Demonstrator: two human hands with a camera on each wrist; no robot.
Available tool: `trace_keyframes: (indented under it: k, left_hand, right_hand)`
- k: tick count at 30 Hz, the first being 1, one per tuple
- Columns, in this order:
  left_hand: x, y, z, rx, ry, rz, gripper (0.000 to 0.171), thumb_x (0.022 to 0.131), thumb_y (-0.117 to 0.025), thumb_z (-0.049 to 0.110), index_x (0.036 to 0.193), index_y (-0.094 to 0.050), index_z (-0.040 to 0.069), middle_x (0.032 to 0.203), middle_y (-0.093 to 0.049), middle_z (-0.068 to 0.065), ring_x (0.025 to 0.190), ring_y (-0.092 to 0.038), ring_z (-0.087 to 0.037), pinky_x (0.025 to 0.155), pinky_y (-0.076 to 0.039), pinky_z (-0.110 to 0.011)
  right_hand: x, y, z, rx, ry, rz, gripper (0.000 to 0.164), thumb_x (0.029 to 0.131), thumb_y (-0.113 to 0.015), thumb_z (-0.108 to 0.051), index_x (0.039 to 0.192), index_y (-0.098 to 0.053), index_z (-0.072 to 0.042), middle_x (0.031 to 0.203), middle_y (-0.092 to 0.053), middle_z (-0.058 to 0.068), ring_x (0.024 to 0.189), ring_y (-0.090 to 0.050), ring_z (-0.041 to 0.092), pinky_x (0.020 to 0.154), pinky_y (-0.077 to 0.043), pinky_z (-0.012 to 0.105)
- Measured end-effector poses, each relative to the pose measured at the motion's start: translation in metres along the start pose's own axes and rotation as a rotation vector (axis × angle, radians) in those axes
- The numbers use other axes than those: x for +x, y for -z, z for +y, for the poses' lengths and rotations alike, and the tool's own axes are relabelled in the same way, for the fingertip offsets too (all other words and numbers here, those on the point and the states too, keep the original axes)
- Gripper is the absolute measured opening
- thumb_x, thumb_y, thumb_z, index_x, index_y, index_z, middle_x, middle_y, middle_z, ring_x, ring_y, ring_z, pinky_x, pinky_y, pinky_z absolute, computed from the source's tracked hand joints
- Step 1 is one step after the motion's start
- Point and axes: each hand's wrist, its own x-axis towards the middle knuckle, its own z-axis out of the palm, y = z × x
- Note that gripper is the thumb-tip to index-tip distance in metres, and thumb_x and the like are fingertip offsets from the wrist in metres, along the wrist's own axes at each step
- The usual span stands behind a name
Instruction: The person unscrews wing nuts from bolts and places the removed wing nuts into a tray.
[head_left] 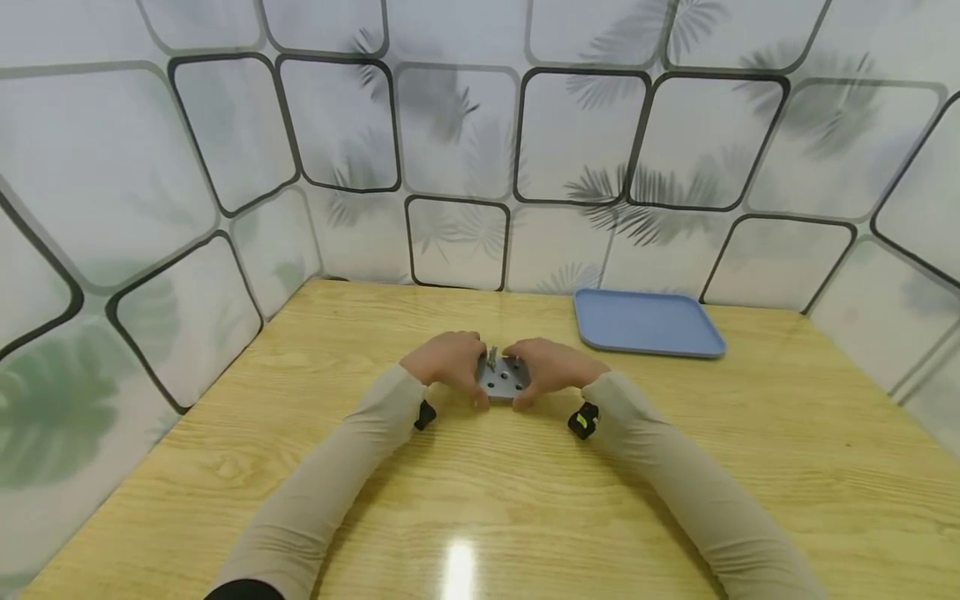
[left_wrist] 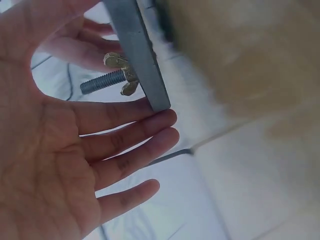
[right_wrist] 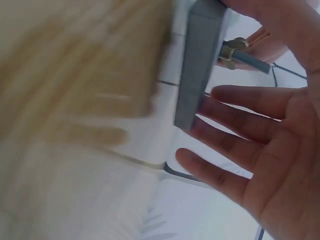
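Observation:
Between my hands in the head view is a grey metal plate [head_left: 504, 381] with several round holes. A threaded bolt [left_wrist: 102, 81] sticks up from the plate, with a brass-coloured wing nut [left_wrist: 121, 67] on it close to the plate's face. My left hand [head_left: 450, 364] pinches the left side of the plate, thumb at the near edge and fingertips at the far edge. The opposite side is pinched the same way by my right hand [head_left: 553, 367]. In the right wrist view the plate [right_wrist: 197, 65] shows edge-on, and the little finger stands apart from it.
A blue tray [head_left: 648, 323] lies toward the back right of the wooden table [head_left: 480, 483]. Behind and along the sides hangs a patterned curtain [head_left: 457, 133] with leaf shapes and dark rounded outlines. Black straps with small devices sit at both wrists.

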Motion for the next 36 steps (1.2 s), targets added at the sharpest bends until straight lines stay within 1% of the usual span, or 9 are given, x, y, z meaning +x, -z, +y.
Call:
trace_keyframes:
  k: [6,11,16,19,23,25,28,31,36]
  left_hand:
    - [-0.014,0.033,0.005,-0.006,-0.038,0.120,0.063,0.069,-0.078,0.048,0.114,-0.062,0.007,0.104,-0.059,-0.006,0.083,-0.056,-0.017,0.074,-0.051,-0.033]
    - [-0.028,0.067,0.014,-0.064,-0.074,0.198,0.070,0.070,-0.077,0.049,0.121,-0.058,0.005,0.109,-0.058,-0.007,0.089,-0.057,-0.019,0.081,-0.051,-0.034]
    - [-0.034,0.086,0.020,-0.218,-0.117,0.303,0.077,0.073,-0.076,0.050,0.131,-0.051,0.006,0.121,-0.054,-0.007,0.106,-0.054,-0.020,0.094,-0.048,-0.037]
    - [-0.031,0.083,0.023,-0.439,-0.183,0.433,0.084,0.077,-0.073,0.049,0.143,-0.037,0.011,0.131,-0.047,-0.009,0.119,-0.049,-0.023,0.103,-0.042,-0.041]
    - [-0.020,0.067,0.035,-0.806,-0.290,0.592,0.105,0.070,-0.065,0.066,0.151,-0.017,0.020,0.142,-0.035,-0.014,0.128,-0.042,-0.028,0.107,-0.038,-0.049]
    - [-0.014,0.059,0.044,-0.989,-0.340,0.625,0.114,0.063,-0.062,0.074,0.152,-0.012,0.022,0.145,-0.030,-0.014,0.132,-0.039,-0.029,0.108,-0.038,-0.050]
    - [-0.008,0.051,0.055,-1.221,-0.413,0.638,0.117,0.061,-0.068,0.071,0.152,-0.012,0.023,0.150,-0.022,-0.013,0.136,-0.033,-0.029,0.107,-0.039,-0.051]
    - [-0.005,0.046,0.061,-1.345,-0.454,0.636,0.115,0.061,-0.072,0.065,0.151,-0.015,0.022,0.152,-0.019,-0.011,0.136,-0.031,-0.029,0.104,-0.042,-0.052]
    - [-0.004,0.044,0.060,-1.404,-0.460,0.596,0.115,0.061,-0.074,0.061,0.152,-0.014,0.025,0.154,-0.018,-0.011,0.138,-0.028,-0.030,0.105,-0.038,-0.050]
  right_hand:
    - [-0.013,0.020,-0.004,0.106,0.042,0.141,0.085,0.074,-0.080,-0.028,0.140,-0.038,0.003,0.130,-0.054,0.016,0.115,-0.055,0.028,0.093,-0.050,0.042]
    - [-0.027,0.035,-0.009,0.308,0.078,0.266,0.085,0.076,-0.079,-0.019,0.143,-0.032,0.002,0.135,-0.048,0.019,0.122,-0.048,0.033,0.100,-0.046,0.048]
    - [-0.036,0.042,-0.009,0.520,0.102,0.404,0.085,0.074,-0.078,-0.007,0.144,-0.030,-0.004,0.136,-0.045,0.019,0.126,-0.044,0.032,0.103,-0.044,0.048]
    - [-0.039,0.045,-0.010,0.633,0.133,0.516,0.078,0.074,-0.076,0.000,0.139,-0.033,-0.003,0.134,-0.046,0.018,0.125,-0.046,0.028,0.103,-0.045,0.045]
    - [-0.042,0.050,-0.014,0.798,0.183,0.645,0.068,0.077,-0.073,0.002,0.134,-0.035,-0.001,0.129,-0.049,0.009,0.122,-0.048,0.018,0.104,-0.044,0.044]
    - [-0.044,0.052,-0.016,0.858,0.203,0.681,0.065,0.079,-0.072,-0.002,0.132,-0.036,-0.002,0.127,-0.050,0.002,0.121,-0.048,0.013,0.106,-0.042,0.044]
    - [-0.045,0.052,-0.019,0.894,0.230,0.707,0.063,0.079,-0.074,-0.005,0.131,-0.038,-0.006,0.125,-0.051,-0.002,0.120,-0.049,0.010,0.106,-0.042,0.042]
    - [-0.045,0.051,-0.021,0.884,0.229,0.715,0.062,0.078,-0.075,-0.005,0.129,-0.040,-0.009,0.125,-0.052,-0.003,0.120,-0.049,0.010,0.104,-0.043,0.039]
    - [-0.042,0.048,-0.023,0.908,0.205,0.706,0.064,0.077,-0.072,0.003,0.130,-0.035,0.000,0.125,-0.050,-0.004,0.121,-0.049,0.012,0.103,-0.043,0.040]
